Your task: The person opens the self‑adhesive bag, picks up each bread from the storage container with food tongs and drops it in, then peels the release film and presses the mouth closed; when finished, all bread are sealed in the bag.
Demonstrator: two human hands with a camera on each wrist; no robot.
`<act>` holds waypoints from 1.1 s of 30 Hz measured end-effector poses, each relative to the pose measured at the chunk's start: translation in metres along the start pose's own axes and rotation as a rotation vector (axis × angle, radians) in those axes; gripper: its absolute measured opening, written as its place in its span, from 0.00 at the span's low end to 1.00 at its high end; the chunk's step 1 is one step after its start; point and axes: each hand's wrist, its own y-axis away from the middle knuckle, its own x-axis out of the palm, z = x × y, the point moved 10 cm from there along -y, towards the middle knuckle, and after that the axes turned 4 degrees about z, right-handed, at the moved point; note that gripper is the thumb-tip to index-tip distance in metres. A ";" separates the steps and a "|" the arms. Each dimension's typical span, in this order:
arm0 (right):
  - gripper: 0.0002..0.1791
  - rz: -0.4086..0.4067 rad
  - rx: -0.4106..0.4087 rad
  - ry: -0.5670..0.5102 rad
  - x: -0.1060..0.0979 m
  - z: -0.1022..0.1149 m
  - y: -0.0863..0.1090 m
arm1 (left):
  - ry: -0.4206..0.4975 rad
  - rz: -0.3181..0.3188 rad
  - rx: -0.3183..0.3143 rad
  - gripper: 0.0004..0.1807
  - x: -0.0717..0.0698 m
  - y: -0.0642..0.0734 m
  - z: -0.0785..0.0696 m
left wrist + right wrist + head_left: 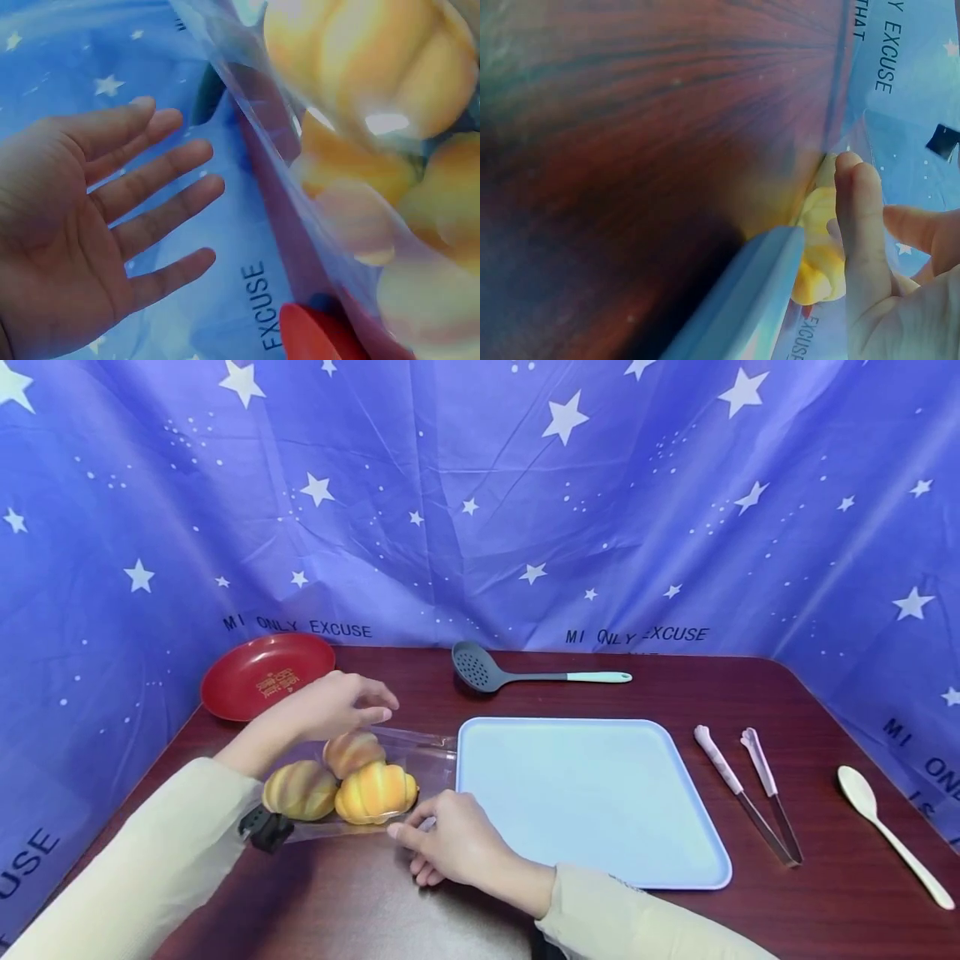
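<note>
Working from the head view, I have a clear bag (431, 768) on the left half of the surface (360, 897), its right end reaching the left edge of the blue tray (585, 802). Inside: three ridged buns (375, 789), bunched together (one yellow, two browner).

My left hand (341, 702) hangs over the far side of the bag, just beside the buns. The left wrist view shows its fingers (157, 176) spread, holding nothing. My right hand (457, 839) is at the bag's near right corner, thumb and forefinger close to the film; I cannot tell if they pinch it.

Around them: red plate (232, 681) at far left, partly behind the left hand; skimmer (476, 667) beyond the tray, green-tipped handle pointing right. Tongs (720, 760) lie right of the tray, arms apart; a pale spoon (858, 792) lies farther right. A starry blue curtain (450, 443) backs everything.
</note>
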 end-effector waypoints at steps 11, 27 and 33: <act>0.09 0.029 0.013 -0.026 0.000 0.001 0.001 | -0.173 0.197 -0.081 0.13 0.046 -0.041 0.004; 0.07 0.006 -0.045 0.007 -0.004 0.005 0.002 | -0.206 0.123 -0.142 0.05 0.046 -0.046 0.014; 0.07 -0.041 -0.140 0.111 -0.022 0.020 0.002 | -0.064 0.033 -0.110 0.06 0.023 -0.033 0.017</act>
